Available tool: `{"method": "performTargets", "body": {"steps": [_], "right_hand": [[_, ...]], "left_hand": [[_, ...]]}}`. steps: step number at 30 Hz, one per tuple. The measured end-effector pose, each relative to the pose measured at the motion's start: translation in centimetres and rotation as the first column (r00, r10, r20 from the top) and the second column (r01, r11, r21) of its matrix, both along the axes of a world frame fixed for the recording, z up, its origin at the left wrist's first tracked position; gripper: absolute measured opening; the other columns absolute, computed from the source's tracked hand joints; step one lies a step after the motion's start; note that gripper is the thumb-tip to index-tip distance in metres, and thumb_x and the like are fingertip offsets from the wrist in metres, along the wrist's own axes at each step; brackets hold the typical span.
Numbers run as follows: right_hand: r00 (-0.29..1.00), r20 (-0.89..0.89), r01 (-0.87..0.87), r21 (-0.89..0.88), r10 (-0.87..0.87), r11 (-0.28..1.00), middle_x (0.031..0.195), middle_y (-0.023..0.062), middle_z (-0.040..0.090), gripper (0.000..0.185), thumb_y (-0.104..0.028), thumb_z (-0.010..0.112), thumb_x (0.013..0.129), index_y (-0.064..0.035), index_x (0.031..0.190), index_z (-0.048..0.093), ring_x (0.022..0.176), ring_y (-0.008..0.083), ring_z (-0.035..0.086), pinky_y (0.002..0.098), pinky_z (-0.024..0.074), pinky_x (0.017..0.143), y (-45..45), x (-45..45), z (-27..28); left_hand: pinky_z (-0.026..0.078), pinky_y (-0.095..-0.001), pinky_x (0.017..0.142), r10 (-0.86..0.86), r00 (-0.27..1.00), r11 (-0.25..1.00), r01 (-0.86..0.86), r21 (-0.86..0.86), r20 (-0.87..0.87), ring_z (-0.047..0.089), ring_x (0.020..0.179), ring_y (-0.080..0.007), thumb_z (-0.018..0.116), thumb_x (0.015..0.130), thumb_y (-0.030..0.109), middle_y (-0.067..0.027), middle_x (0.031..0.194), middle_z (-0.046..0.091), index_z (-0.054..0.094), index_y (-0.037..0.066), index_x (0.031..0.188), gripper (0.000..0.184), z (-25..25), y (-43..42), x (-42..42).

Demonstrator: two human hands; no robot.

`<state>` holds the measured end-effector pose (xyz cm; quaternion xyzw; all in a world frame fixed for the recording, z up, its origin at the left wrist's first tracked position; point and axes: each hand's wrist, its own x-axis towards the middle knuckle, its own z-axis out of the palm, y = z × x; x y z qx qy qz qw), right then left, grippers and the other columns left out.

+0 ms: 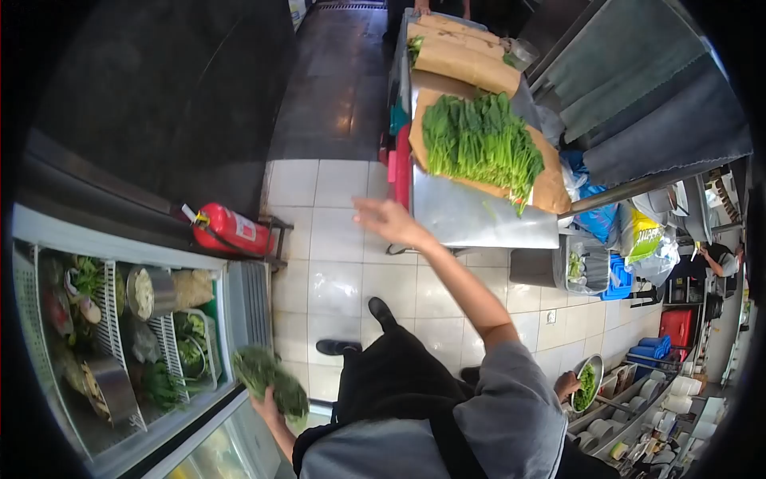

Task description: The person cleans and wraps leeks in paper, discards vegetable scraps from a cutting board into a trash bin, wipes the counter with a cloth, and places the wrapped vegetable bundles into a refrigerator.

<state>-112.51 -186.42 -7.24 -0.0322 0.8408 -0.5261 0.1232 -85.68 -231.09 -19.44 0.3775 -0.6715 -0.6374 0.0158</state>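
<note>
My left hand [271,408] is closed around a bundle of leafy greens [270,377], which looks wrapped in clear plastic. It is held just outside the open fridge [239,375]. My right hand [388,221] is stretched forward over the tiled floor, fingers apart, with nothing in it. To its right stands the metal table [487,223]. Leafy greens with long stems [479,144] lie there in a row on brown paper [550,176]. The fridge shelves carry a metal pot [112,391], a white basket of greens [209,339] and more vegetables.
A red fire extinguisher [231,229] stands beside the fridge. At the table's far end is another person's hand [422,6]. Behind my right side, a co-worker's hand [567,386] holds a bowl of chopped greens [587,385]. A grey bin [533,268] stands beside the table.
</note>
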Motion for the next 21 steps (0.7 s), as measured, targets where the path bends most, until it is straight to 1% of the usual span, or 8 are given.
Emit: {"method": "performTargets", "body": {"steps": [1, 5, 9, 14, 16, 17, 19, 21], "right_hand": [[0.994, 0.101, 0.037, 0.086, -0.046, 0.996, 0.119, 0.0182, 0.054, 0.051, -0.031, 0.059, 0.084, 0.0016, 0.121, 0.048, 0.106, 0.0261, 0.056, 0.0357, 0.0422, 0.091, 1.8, -1.5, 2.7], [0.782, -0.621, 0.262, 0.402, 0.051, 0.877, 0.125, 0.0204, 0.048, 0.059, -0.032, 0.067, 0.075, -0.0024, 0.123, 0.048, 0.117, 0.0298, 0.045, 0.0361, 0.0363, 0.097, 10.8, -12.6, 2.7], [0.828, -0.559, 0.538, 0.78, -0.03, 0.319, 0.142, 0.0194, 0.023, 0.09, -0.033, 0.074, 0.067, -0.0177, 0.14, 0.022, 0.13, 0.0357, 0.024, 0.0502, 0.025, 0.103, 20.1, -23.5, 4.2], [0.899, -0.372, 0.389, 0.921, -0.231, 0.031, 0.144, 0.0161, 0.018, 0.122, -0.033, 0.084, 0.05, -0.0347, 0.141, 0.003, 0.134, 0.0337, 0.014, 0.0589, 0.0156, 0.103, 27.4, -27.1, 5.6], [0.934, -0.288, 0.301, 0.953, -0.21, 0.033, 0.145, 0.0147, 0.017, 0.125, -0.031, 0.085, 0.049, -0.0358, 0.14, 0.001, 0.134, 0.032, 0.015, 0.06, 0.0152, 0.103, 28.8, -27.6, 5.0], [0.95, -0.233, 0.245, 0.969, -0.208, 0.032, 0.145, 0.0141, 0.017, 0.126, -0.03, 0.085, 0.048, -0.0364, 0.14, 0.0, 0.134, 0.0311, 0.016, 0.0606, 0.015, 0.103, 29.9, -27.3, 3.8], [0.934, -0.334, 0.34, 0.94, -0.128, 0.025, 0.137, 0.009, 0.029, 0.117, -0.026, 0.083, 0.051, -0.0373, 0.139, 0.007, 0.129, 0.0284, 0.025, 0.0638, 0.0167, 0.101, 31.2, -26.7, 2.3], [0.923, -0.38, 0.382, 0.924, -0.057, 0.032, 0.13, 0.0071, 0.035, 0.111, -0.024, 0.081, 0.053, -0.0374, 0.139, 0.012, 0.124, 0.0274, 0.03, 0.066, 0.0175, 0.099, 30.4, -26.1, 2.4]], "left_hand": [[0.046, -0.0346, 0.081, -0.004, 1.0, 0.998, 0.005, -0.062, 0.008, 0.054, 0.097, -0.0231, 0.06, 0.073, -0.002, -0.0108, 0.112, 0.053, 0.043, 0.001, 0.124, 0.054, -0.9, -0.3, 1.8], [0.046, -0.0367, 0.081, 0.252, 0.947, 0.963, -0.225, -0.149, 0.198, 0.053, 0.097, -0.0253, 0.06, 0.072, -0.001, -0.0131, 0.112, 0.054, 0.043, 0.001, 0.124, 0.055, 1.0, 0.7, 7.5], [0.042, -0.0326, 0.081, 0.224, 0.962, 0.972, -0.209, -0.106, 0.159, 0.054, 0.091, -0.0236, 0.061, 0.071, 0.004, -0.0121, 0.105, 0.058, 0.049, -0.004, 0.115, 0.046, 3.0, 2.0, 10.1], [0.044, -0.0322, 0.078, 0.138, 0.965, 0.99, -0.129, -0.052, 0.225, 0.055, 0.089, -0.0228, 0.061, 0.07, 0.001, -0.0112, 0.104, 0.058, 0.047, -0.001, 0.118, 0.05, 1.9, 1.4, 10.6], [0.045, -0.0323, 0.079, 0.136, 0.972, 0.99, -0.139, 0.001, 0.189, 0.055, 0.089, -0.0232, 0.061, 0.069, 0.001, -0.0121, 0.104, 0.057, 0.045, -0.001, 0.12, 0.053, 2.2, 2.2, 10.2], [0.045, -0.0327, 0.078, 0.334, 0.867, 0.919, -0.212, -0.333, 0.37, 0.055, 0.089, -0.0235, 0.061, 0.069, 0.001, -0.0121, 0.104, 0.057, 0.046, -0.002, 0.12, 0.053, 2.1, 3.0, 9.5], [0.042, -0.0363, 0.087, -0.086, 0.913, 0.994, 0.108, -0.032, 0.398, 0.05, 0.106, -0.0243, 0.064, 0.081, 0.018, -0.0159, 0.119, 0.052, 0.038, -0.003, 0.128, 0.057, 4.1, 2.1, 10.4], [0.039, -0.0392, 0.09, -0.042, 0.931, 0.997, 0.016, 0.077, 0.363, 0.051, 0.104, -0.0237, 0.064, 0.079, 0.018, -0.0174, 0.119, 0.051, 0.039, -0.002, 0.127, 0.058, 3.1, 1.7, 11.3]]}}
